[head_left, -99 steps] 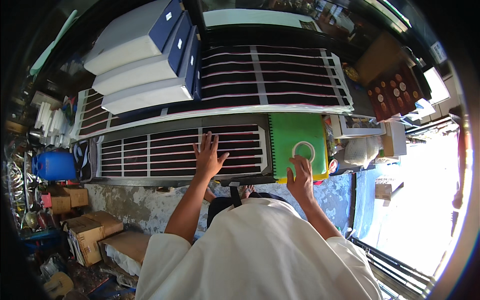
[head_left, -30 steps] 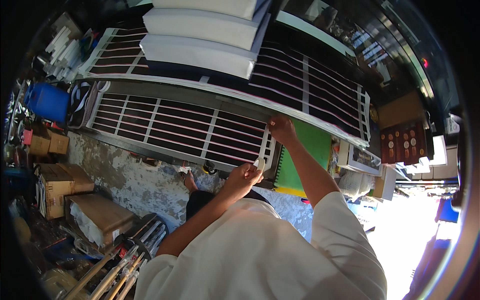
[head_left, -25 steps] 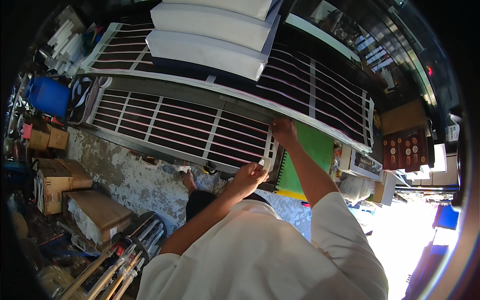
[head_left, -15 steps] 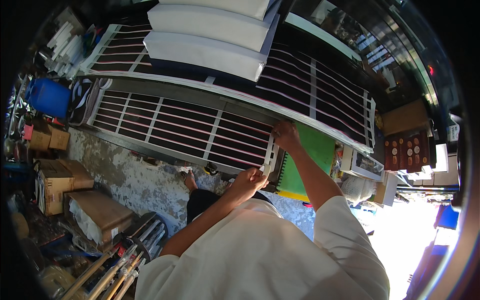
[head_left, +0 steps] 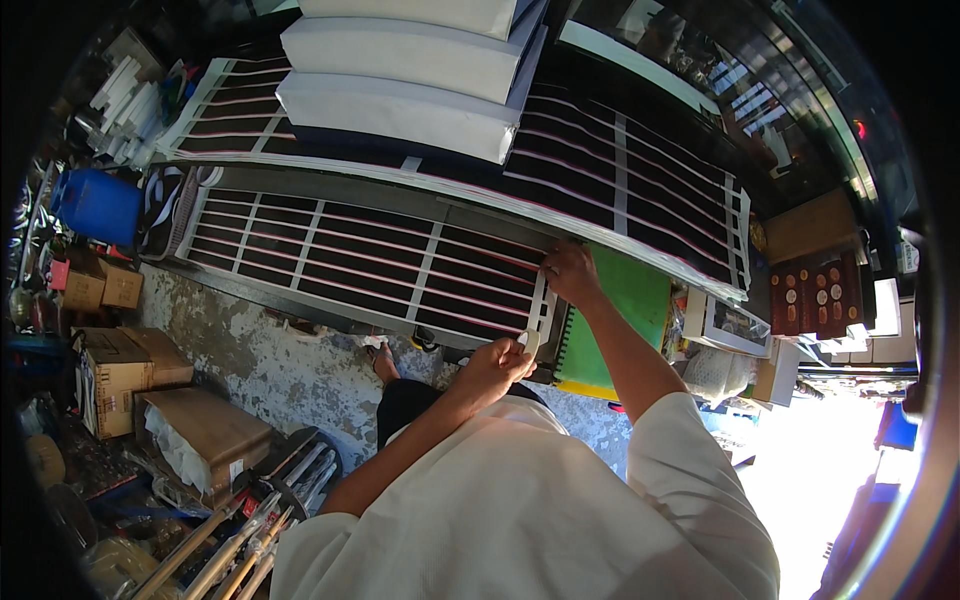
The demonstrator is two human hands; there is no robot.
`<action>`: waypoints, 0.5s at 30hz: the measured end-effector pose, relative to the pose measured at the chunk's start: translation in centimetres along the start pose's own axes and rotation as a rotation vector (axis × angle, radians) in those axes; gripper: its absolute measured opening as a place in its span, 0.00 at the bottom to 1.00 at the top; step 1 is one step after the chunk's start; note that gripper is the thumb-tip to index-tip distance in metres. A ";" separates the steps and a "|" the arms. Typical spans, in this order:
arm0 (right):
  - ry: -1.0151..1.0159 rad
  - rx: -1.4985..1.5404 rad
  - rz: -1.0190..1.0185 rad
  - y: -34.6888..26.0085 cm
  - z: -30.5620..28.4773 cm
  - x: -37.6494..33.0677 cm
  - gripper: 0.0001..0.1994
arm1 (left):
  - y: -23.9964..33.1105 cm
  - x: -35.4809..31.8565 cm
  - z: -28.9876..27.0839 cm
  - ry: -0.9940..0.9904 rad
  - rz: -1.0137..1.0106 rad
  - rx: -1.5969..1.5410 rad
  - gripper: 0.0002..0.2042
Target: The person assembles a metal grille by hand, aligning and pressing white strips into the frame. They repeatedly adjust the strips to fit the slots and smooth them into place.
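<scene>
In my left hand (head_left: pixel 492 370) I grip a roll of white tape (head_left: pixel 531 343), its ring standing out past my closed fingertips. It is just off the near right corner of a long black sheet (head_left: pixel 375 260) with white and pink stripes, which lies on a work surface. At the sheet's far right corner is my right hand (head_left: pixel 570 272), fingers bent together against the white border. Whatever is between those fingers is too small to make out. Beside my right hand and under that forearm lies a green spiral-bound book (head_left: pixel 618 315) with a yellow lower edge.
A raised shelf carries more striped black sheets (head_left: pixel 660 190) and a stack of white blocks or paper (head_left: pixel 395 108). Cardboard boxes (head_left: pixel 205 430), wrapped poles (head_left: pixel 225 550) and a blue container (head_left: pixel 97 203) crowd the left. At right are a white box (head_left: pixel 735 325) and a brown panel (head_left: pixel 815 300).
The view has shifted slightly. Both hands keep nearly the same positions at the sheet's right end, the left still holding the tape roll.
</scene>
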State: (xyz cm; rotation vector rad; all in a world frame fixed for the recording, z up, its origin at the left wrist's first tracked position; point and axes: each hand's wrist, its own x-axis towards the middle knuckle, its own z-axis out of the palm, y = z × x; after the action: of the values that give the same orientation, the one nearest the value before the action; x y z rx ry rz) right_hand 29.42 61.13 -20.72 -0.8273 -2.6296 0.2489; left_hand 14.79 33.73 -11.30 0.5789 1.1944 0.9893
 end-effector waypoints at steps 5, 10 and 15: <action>0.004 0.018 0.005 0.3 0.3 -0.1 0.01 | -0.2 0.1 0.1 0.001 0.016 -0.026 0.18; 0.000 0.005 0.025 0.4 0.2 0.0 0.01 | -0.3 0.0 0.2 0.025 0.009 -0.044 0.17; 0.006 0.032 0.019 0.2 0.1 0.1 0.01 | -0.4 0.2 0.1 0.030 0.020 -0.040 0.17</action>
State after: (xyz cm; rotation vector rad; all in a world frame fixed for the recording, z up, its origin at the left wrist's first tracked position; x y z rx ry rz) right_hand 29.40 61.37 -20.83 -0.8411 -2.6064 0.2930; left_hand 14.99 33.73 -11.65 0.5469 1.1949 1.0394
